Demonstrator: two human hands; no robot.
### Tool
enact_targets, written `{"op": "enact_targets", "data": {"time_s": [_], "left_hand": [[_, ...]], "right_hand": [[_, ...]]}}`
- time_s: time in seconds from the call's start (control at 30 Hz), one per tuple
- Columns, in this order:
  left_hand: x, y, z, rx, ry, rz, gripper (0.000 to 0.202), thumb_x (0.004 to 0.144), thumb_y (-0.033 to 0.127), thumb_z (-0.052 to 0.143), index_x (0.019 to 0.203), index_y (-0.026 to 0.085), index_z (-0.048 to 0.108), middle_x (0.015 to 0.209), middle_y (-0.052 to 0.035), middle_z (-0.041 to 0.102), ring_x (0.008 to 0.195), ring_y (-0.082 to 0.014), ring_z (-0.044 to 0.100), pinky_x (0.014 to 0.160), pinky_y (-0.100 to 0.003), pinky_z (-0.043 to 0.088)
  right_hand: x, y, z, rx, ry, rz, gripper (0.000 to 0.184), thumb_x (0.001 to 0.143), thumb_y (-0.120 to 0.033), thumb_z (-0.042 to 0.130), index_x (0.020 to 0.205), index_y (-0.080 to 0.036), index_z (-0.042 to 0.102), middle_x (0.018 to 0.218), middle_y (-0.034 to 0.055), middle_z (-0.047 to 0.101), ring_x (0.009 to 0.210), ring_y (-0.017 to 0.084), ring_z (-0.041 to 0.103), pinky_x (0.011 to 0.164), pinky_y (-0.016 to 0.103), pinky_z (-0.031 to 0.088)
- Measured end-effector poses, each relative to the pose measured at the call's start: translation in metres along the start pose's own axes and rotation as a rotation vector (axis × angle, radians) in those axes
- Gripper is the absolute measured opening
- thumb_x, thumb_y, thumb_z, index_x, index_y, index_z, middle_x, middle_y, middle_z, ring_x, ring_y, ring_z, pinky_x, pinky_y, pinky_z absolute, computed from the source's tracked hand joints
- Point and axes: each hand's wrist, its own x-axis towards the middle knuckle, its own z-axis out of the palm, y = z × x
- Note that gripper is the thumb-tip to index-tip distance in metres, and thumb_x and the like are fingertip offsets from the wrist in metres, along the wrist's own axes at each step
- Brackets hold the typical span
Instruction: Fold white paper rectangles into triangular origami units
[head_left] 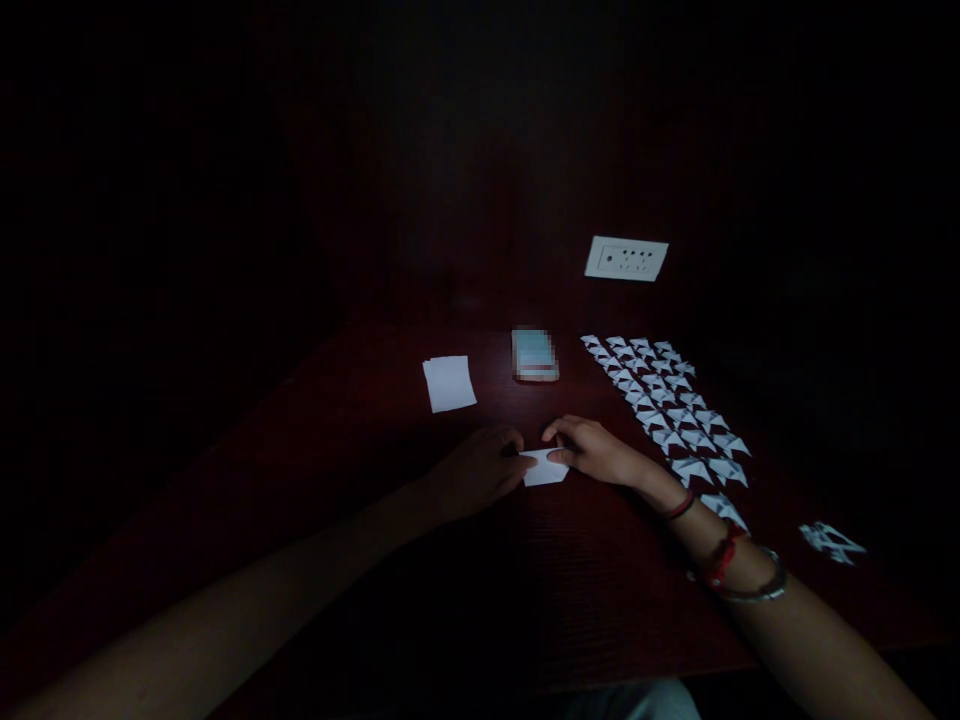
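We have the paper [546,472] at the middle of the dark red table [360,400], between our two hands. Our left hand [478,468] lies at its left end, thumb on the sheet and fingers curled inward; our right hand [600,450] is at its right end, thumb on the far right part, forefinger bent and a little apart from the thumb. We cannot tell whether the fingers pinch the sheet from behind. We wear a thin band [681,503], a red bracelet [721,562] and a grey bracelet [761,590] on the right forearm.

Far left of the paper we see a white stack [450,384], its edges slightly uneven; to the right of that sits a blurred block [534,352]. On the right we have rows of folded pieces [681,416], reaching from the far side to beside our right forearm. Farther right and nearer lies a white cluster [831,541], its shape unclear. A socket [627,259] is on the far wall [480,230].
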Motion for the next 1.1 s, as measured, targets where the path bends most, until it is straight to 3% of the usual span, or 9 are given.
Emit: {"op": "enact_targets", "data": {"time_s": [0.1,0.23,0.37,0.63,0.8,0.97,1.1], "left_hand": [[0.001,0.000,-0.002,0.003,-0.001,-0.009,0.020,0.084,0.022,0.040,0.100,0.021,0.052,0.097,-0.0051,0.047,0.088,-0.0164,0.044,0.076,-0.031,0.037],[0.002,0.000,-0.002,0.017,0.008,-0.048,0.028,0.083,0.022,0.043,0.110,0.019,0.045,0.099,-0.0065,0.047,0.093,-0.0187,0.043,0.080,-0.033,0.037],[0.002,-0.003,0.002,-0.040,0.021,-0.090,0.022,0.080,0.026,0.048,0.101,0.018,0.049,0.099,-0.0060,0.046,0.093,-0.0190,0.043,0.079,-0.033,0.038],[0.002,-0.005,0.005,-0.207,0.075,-0.165,0.018,0.076,0.025,0.054,0.093,0.019,0.051,0.096,-0.0037,0.044,0.092,-0.0170,0.043,0.080,-0.033,0.039],[0.005,-0.006,0.001,-0.313,0.156,-0.199,0.004,0.078,0.019,0.050,0.081,0.018,0.052,0.096,-0.0026,0.043,0.096,-0.0156,0.042,0.083,-0.031,0.038],[0.007,0.000,-0.011,-0.295,0.268,-0.211,0.008,0.080,0.017,0.044,0.079,0.018,0.052,0.102,-0.0036,0.040,0.100,-0.0167,0.040,0.086,-0.034,0.038],[0.008,0.004,-0.014,-0.222,0.322,-0.159,0.009,0.080,0.016,0.044,0.083,0.019,0.053,0.105,-0.0044,0.039,0.107,-0.0190,0.035,0.090,-0.038,0.034]], "right_hand": [[0.001,-0.002,0.000,0.051,-0.034,-0.007,0.010,0.074,-0.017,0.052,0.081,-0.016,0.058,0.073,0.0012,0.054,0.066,0.011,0.048,0.063,0.024,0.035],[0.000,-0.006,0.000,0.086,-0.024,-0.059,0.009,0.075,-0.016,0.050,0.077,-0.016,0.058,0.074,0.0012,0.053,0.067,0.010,0.048,0.062,0.023,0.036],[-0.002,-0.008,0.000,0.069,-0.023,-0.020,0.018,0.072,-0.024,0.056,0.090,-0.019,0.056,0.086,0.0033,0.050,0.080,0.014,0.048,0.070,0.028,0.036],[-0.001,-0.009,0.002,0.095,-0.031,0.015,0.004,0.071,-0.015,0.055,0.074,-0.017,0.057,0.080,0.0021,0.048,0.079,0.013,0.048,0.071,0.027,0.036],[0.001,-0.017,-0.002,0.109,0.082,-0.029,0.003,0.074,-0.019,0.054,0.073,-0.017,0.056,0.080,0.0022,0.048,0.079,0.013,0.047,0.072,0.027,0.036],[-0.003,-0.034,-0.009,-0.008,0.238,-0.094,0.006,0.077,-0.022,0.050,0.081,-0.019,0.054,0.090,0.0038,0.049,0.088,0.017,0.045,0.076,0.031,0.032],[-0.006,-0.045,-0.012,-0.132,0.278,-0.189,0.010,0.079,-0.023,0.046,0.082,-0.020,0.056,0.094,0.0046,0.049,0.090,0.018,0.043,0.077,0.033,0.028]]}}
